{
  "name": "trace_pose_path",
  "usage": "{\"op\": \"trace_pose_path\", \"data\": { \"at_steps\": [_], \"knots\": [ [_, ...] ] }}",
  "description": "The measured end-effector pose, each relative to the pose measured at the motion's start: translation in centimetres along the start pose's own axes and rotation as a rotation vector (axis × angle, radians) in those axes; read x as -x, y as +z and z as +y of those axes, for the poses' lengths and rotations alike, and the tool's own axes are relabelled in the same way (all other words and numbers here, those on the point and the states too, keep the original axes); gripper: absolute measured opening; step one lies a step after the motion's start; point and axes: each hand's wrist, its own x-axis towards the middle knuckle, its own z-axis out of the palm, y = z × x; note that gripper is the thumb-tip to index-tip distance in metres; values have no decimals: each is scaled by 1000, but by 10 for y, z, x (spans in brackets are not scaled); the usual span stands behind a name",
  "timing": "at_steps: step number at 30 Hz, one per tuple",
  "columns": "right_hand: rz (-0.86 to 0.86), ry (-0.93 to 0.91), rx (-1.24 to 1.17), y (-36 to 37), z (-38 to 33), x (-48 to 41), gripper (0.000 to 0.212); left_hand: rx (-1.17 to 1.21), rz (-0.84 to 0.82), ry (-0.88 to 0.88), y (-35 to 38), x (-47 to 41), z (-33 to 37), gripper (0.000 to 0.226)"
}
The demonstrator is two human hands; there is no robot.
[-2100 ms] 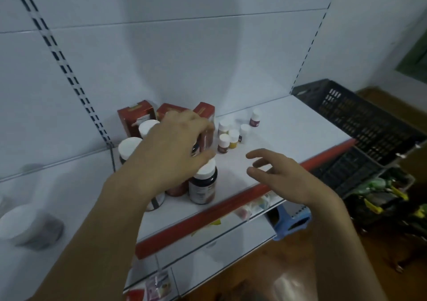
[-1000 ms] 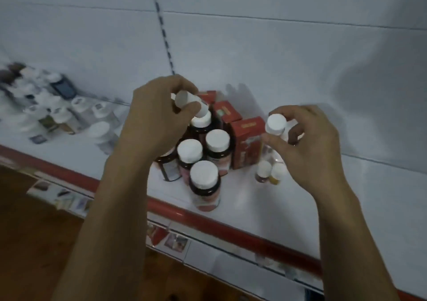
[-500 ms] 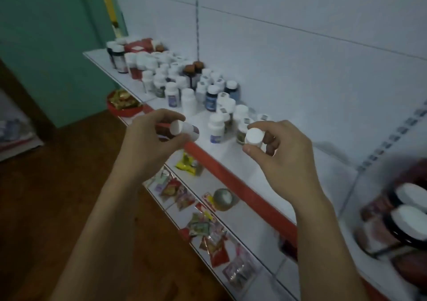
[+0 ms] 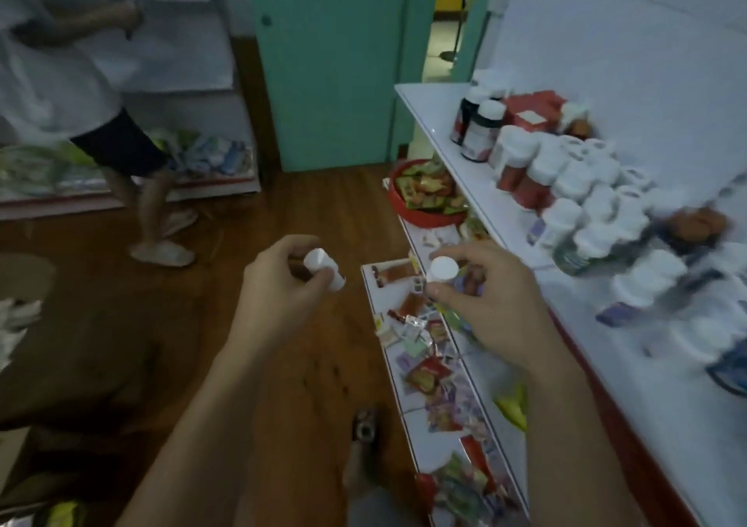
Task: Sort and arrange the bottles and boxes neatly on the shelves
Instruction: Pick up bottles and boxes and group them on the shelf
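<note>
Bottles fill both hands in the head view, held out over the wooden floor [image 4: 283,385] in front of the shelves. The left forearm rises from 7 o'clock toward frame centre. The left hand [image 4: 279,290] is curled, thumb and fingers pinching the left-hand bottle [image 4: 324,271], a small white-capped one. That bottle is tilted, its long axis running from cap at 10 o'clock to base at 4 o'clock.

The right forearm comes up from 5 o'clock. The right hand [image 4: 489,304], its back to the camera, grips the right-hand bottle [image 4: 443,269] between thumb and curled fingers. Its white cap faces the lens and its axis is close to upright, with the body hidden behind the fingers. The two bottles are near each other but apart, just above centre.

At 3 o'clock the upper shelf [image 4: 436,122] carries a crowded, motion-blurred cluster of white-capped bottles [image 4: 566,178]. Dark bottles [image 4: 481,130] and red boxes [image 4: 529,112] stand at its far end, toward 1 o'clock. Under the right hand, the lower shelf [image 4: 368,296] holds loose sachets [image 4: 424,369], with a red basket [image 4: 400,203] at its far end. At 10 o'clock a second person [image 4: 101,134] stands at another rack, beside a green door [image 4: 323,61].
</note>
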Motion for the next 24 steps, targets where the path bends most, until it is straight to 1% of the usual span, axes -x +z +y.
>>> {"op": "trace_pose_path", "data": {
  "at_steps": [2,4,7,8,12,15,18,20,24],
  "knots": [
    [-82,-24,-12,23,5,-48,28,-13,24,-14,-3,-44,-20,35],
    [-125,-55,-3,43,12,-112,26,-11,37,-22,-6,-105,-37,29],
    [-164,-80,48,58,15,-225,27,4,63,-49,-13,-212,-45,31],
    [-177,-90,67,60,14,-250,28,8,67,-50,-15,-235,-44,31],
    [-171,-131,93,59,8,-367,31,83,110,-52,-7,-345,-39,30],
    [-134,-113,107,54,20,-429,31,98,107,-61,23,-418,-43,24],
    [-16,-24,67,47,48,-467,32,86,26,-47,72,-488,-42,25],
    [95,66,39,43,73,-492,30,94,-92,0,110,-542,-34,25],
    [282,198,86,31,127,-550,29,124,-340,166,197,-651,-6,21]
  ]
}}
